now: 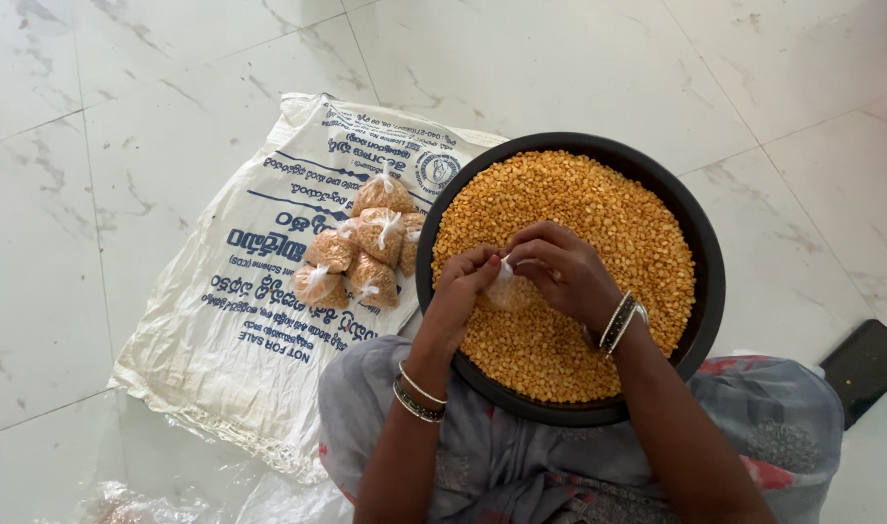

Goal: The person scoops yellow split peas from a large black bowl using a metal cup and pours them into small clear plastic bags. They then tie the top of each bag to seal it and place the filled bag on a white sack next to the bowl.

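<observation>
A wide black pan (701,243) full of yellow split lentils (599,213) rests on my lap. Over the lentils my left hand (460,291) and my right hand (560,267) both pinch the white neck of a small clear plastic bag (507,291) filled with lentils. The bag sits on the lentil heap between my hands. Bangles circle both wrists.
A white woven sack (240,330) with blue print lies flat on the marble floor to the left. Several small tied lentil bags (366,252) are piled on it. A dark phone (866,367) lies at the right. Crumpled clear plastic (123,500) is at the lower left.
</observation>
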